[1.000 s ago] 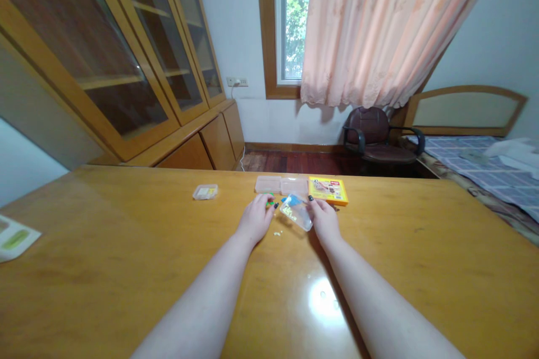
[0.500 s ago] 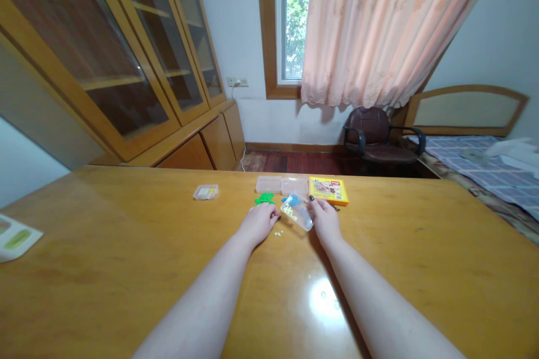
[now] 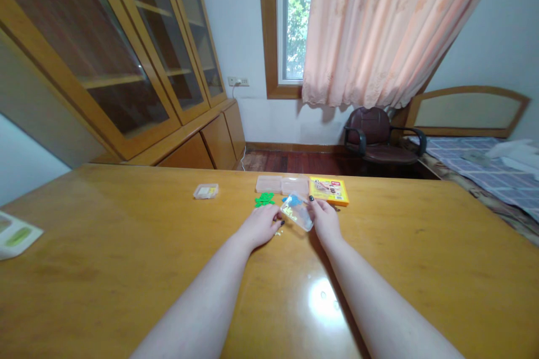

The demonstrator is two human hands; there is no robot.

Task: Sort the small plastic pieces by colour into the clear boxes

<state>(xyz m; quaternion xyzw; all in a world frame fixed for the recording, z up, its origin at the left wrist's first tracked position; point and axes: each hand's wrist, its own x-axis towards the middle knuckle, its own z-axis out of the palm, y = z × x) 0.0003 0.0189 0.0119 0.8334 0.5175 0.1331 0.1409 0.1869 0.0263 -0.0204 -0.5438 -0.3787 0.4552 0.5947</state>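
Observation:
My right hand [image 3: 326,221] grips a clear plastic box [image 3: 302,222] by its right edge and holds it tilted above the table. Small pale yellow pieces [image 3: 290,211] lie in the box. Close to the box's left edge is my left hand [image 3: 263,225], low over a few loose pale pieces [image 3: 278,233] on the tabletop. Its fingers are curled, with thumb and fingertips near each other; whether a tiny piece is between them is hidden. A pile of green pieces [image 3: 264,199] lies just beyond my left hand. Blue pieces [image 3: 291,200] show behind the held box.
Two clear trays [image 3: 269,184] sit side by side at the table's far edge, beside a yellow box [image 3: 329,189]. Brown pieces [image 3: 336,208] peek out by my right hand. Farther left stand a small clear box [image 3: 206,191] and a white object with green [image 3: 19,235].
My left hand has shifted slightly right and toward me, over the loose pale pieces, now partly covering them. My right hand and the held box have stayed nearly still.

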